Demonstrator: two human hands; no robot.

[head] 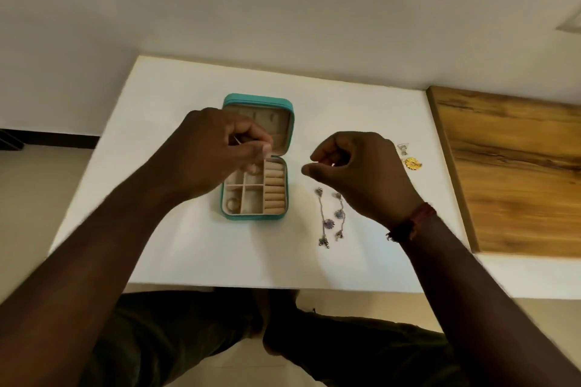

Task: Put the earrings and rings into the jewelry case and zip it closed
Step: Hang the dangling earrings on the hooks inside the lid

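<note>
My left hand (217,148) pinches a thin earring pin (237,140) above the open jewelry case (258,100). My right hand (361,173) is curled; what it holds, I cannot tell.

**Soft light, blurred motion**

Even, warm indoor light falls on the white table (188,245), casting barely any shadow. The left hand (217,148) and its forearm (94,245) smear with motion blur; wide-angle distortion splays the frame's edges.

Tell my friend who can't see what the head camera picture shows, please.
A left hand pinches a thin metal piece above an open teal jewelry case on a white table. The right hand hovers curled beside it, near two long dangly earrings; a gold piece lies farther right.
</note>
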